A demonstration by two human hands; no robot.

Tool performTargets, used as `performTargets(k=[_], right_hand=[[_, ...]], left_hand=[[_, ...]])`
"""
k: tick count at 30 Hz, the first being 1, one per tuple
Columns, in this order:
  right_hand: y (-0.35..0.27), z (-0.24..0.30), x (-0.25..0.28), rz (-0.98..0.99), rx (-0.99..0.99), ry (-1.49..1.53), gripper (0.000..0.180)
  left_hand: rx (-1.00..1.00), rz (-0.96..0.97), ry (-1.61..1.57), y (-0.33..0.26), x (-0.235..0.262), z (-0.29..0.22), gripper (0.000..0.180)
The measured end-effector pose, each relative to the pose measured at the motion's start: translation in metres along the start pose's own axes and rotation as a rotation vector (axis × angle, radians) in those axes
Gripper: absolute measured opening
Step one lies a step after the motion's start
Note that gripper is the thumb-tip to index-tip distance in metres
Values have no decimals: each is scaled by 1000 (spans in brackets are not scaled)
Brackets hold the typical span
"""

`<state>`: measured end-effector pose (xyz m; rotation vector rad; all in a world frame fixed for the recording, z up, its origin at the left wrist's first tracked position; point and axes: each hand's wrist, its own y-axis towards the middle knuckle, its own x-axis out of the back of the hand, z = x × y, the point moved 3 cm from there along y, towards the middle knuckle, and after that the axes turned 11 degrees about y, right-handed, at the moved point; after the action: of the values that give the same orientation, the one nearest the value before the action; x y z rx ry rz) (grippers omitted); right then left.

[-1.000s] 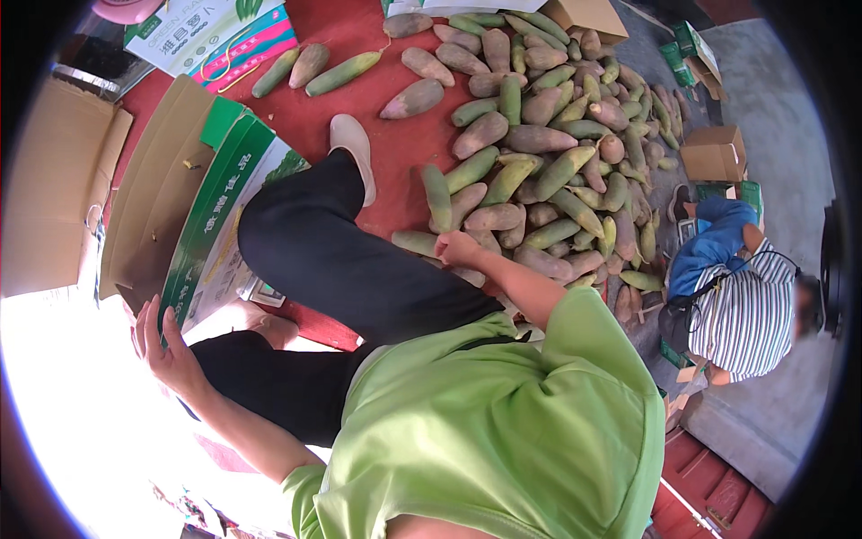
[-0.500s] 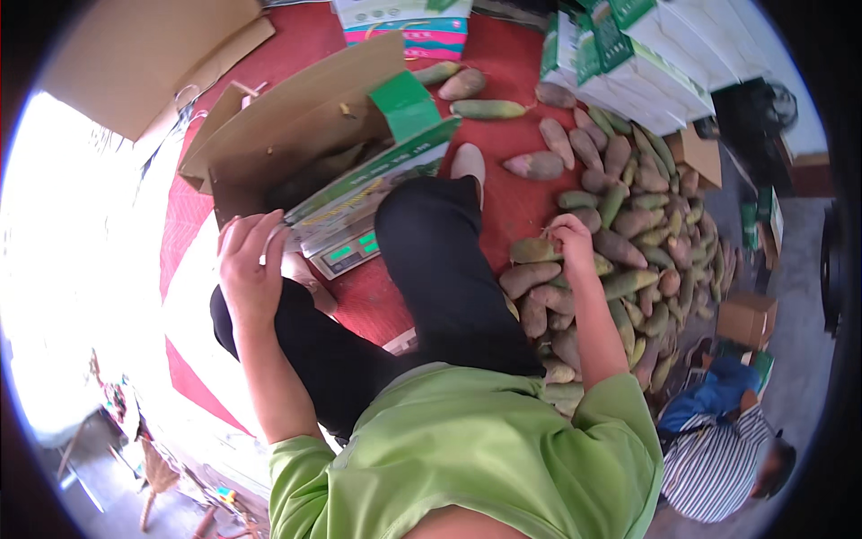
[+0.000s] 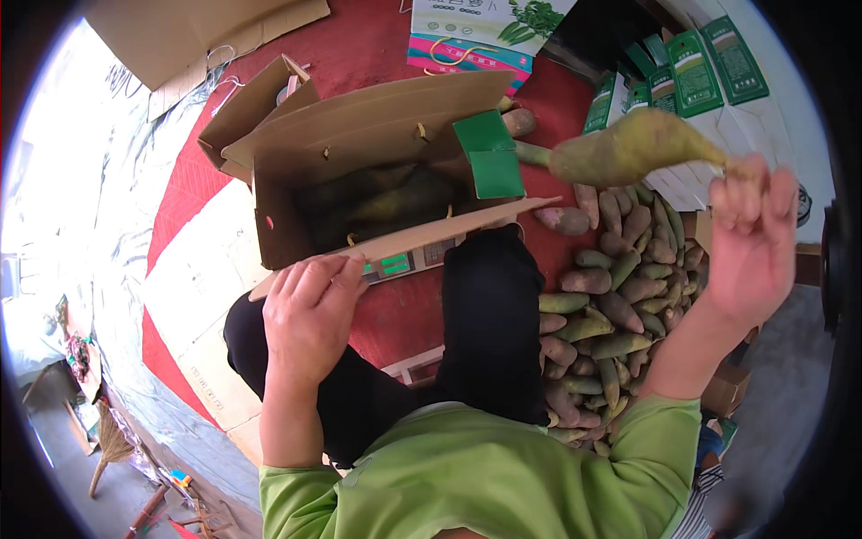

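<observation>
My right hand [image 3: 750, 238] is raised and holds a long green-brown shoot [image 3: 633, 148] by its thick end, the tip pointing left above the pile. My left hand [image 3: 310, 314] rests, fingers curled, on the near flap of an open cardboard box [image 3: 359, 135]. Inside the box lie several dark green shoots [image 3: 377, 202]. The box sits on a scale with a green display [image 3: 395, 265]. A heap of shoots [image 3: 611, 314] lies on the red mat to my right, beside my black-trousered leg [image 3: 489, 323].
Stacked white-and-green cartons [image 3: 691, 76] stand at the back right. A printed flat carton [image 3: 480, 31] and loose cardboard sheets [image 3: 197, 36] lie at the back. A small brown box [image 3: 727, 391] sits by the pile. A broom [image 3: 108, 445] lies at the lower left.
My right hand has lifted a shoot out of the pile and raised it. My left hand has come down onto the box's near flap. The view has swung toward the box.
</observation>
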<state>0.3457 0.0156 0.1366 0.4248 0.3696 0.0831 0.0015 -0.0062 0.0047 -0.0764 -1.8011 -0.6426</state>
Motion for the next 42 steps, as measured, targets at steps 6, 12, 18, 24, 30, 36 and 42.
performTargets(k=[6, 12, 18, 24, 30, 36, 42], right_hand=[[52, -71, -40, 71, -278, 120, 13], [44, -151, -41, 20, -439, -19, 9], [23, -198, -75, 416, -177, -787, 18], [21, -167, -64, 351, -294, -707, 24], [-47, -157, 39, -102, -259, -371, 18], [-194, -200, 101, -611, -515, -305, 13], [-353, -268, 128, -378, -811, -733, 14]], left_hand=[[-30, -14, 16, 2, -1, 2, 28], [-10, 19, -25, 1, 0, 2, 27], [-15, -5, -16, 3, -2, 1, 31], [48, -1, -19, -3, -2, 5, 27], [86, 13, -70, 0, -6, 0, 26], [78, 1, -26, -4, -8, 6, 25], [53, -54, -52, -6, -16, 18, 21]])
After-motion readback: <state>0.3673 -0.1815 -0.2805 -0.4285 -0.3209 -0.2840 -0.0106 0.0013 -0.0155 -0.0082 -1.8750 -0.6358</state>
